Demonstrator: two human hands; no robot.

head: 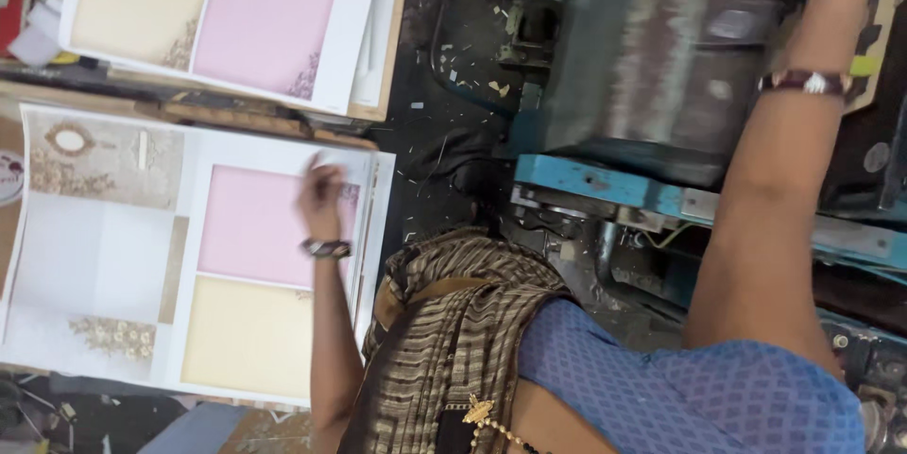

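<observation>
While the printed sheet (255, 227) with its pink and cream panels lies on top of a stack on the tabletop (14, 142) at the left, the left hand (321, 194) rests on its right edge, blurred, so I cannot tell whether the fingers pinch the sheet or only press on it. If the grip is light, the top sheet could slide, crease, or drag a second sheet along. The right hand is out of view, its arm (775, 189) reaching up over the grimy machine (661, 48), where inattention could catch the fingers.
</observation>
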